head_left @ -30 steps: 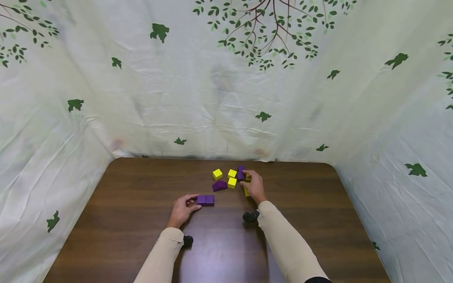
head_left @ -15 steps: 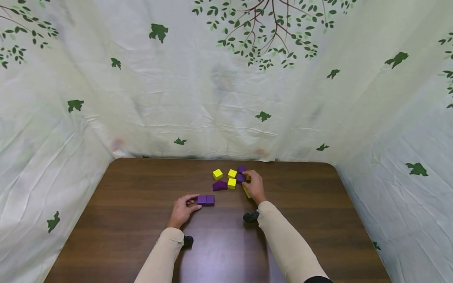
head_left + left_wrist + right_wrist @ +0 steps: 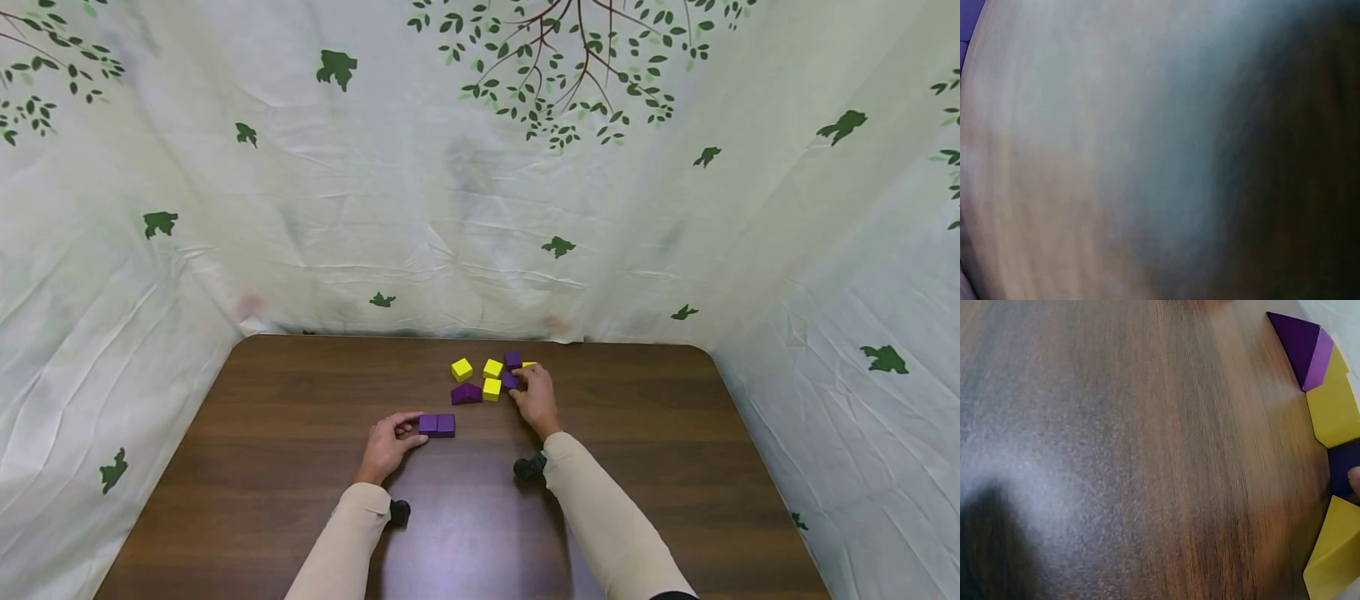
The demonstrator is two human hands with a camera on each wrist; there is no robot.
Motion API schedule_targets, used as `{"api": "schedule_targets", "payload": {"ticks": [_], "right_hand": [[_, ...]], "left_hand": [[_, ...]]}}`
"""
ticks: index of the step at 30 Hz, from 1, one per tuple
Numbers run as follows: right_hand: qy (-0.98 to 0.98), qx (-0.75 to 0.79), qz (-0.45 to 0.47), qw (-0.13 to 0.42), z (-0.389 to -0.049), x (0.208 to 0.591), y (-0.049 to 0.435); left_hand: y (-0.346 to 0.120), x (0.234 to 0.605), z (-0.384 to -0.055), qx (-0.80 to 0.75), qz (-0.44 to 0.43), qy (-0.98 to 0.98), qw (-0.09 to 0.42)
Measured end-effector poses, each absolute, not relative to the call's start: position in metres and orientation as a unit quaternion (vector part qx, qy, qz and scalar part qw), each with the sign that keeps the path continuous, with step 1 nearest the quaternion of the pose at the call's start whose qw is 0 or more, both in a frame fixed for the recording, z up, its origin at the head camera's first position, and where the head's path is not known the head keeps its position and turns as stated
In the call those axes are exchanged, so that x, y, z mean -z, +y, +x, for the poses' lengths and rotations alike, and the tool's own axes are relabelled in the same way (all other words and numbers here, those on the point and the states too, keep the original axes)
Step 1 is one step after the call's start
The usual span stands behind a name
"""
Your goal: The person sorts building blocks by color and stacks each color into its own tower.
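Purple cube (image 3: 509, 382) shifted nearer, our right hand (image 3: 536, 402) is pinching it, our left hand (image 3: 384, 446) pinching the paired cubes (image 3: 437, 426), other blocks (image 3: 492, 389) remaining loose.

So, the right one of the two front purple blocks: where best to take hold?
Likely by the near and far faces, from the right: the right purple block looks open there, while its left face meets the left purple block.

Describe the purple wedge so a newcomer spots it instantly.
On the brown table, find the right hand near the far edge. Left of it, past a yellow cube, lies the purple wedge. Its sloping faces set it apart from the square-faced purple blocks.
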State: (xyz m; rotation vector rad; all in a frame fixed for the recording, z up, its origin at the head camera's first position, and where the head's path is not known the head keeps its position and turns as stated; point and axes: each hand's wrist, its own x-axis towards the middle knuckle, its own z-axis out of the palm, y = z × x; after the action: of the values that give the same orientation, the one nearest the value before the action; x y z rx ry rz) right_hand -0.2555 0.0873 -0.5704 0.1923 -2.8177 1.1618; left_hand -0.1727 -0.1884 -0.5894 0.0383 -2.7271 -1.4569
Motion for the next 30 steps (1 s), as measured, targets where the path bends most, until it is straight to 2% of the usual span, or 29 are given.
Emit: {"api": "schedule_targets", "payload": {"ticks": [6,18,30], "right_hand": [[-0.921,-0.374,0.09,0.056,-0.25,0.573,0.092],[-0.916,-0.397,0.062,0.023,-0.241,0.578,0.093],[-0.907,-0.417,0.059,0.025,-0.236,0.581,0.091]], "left_hand": [[-0.188,0.589,-0.172,0.47,0.009,-0.882,0.027],[-0.188,0.587,-0.172,0.473,0.012,-0.881,0.023],[-0.188,0.587,-0.173,0.473,0.013,-0.88,0.03]]}}
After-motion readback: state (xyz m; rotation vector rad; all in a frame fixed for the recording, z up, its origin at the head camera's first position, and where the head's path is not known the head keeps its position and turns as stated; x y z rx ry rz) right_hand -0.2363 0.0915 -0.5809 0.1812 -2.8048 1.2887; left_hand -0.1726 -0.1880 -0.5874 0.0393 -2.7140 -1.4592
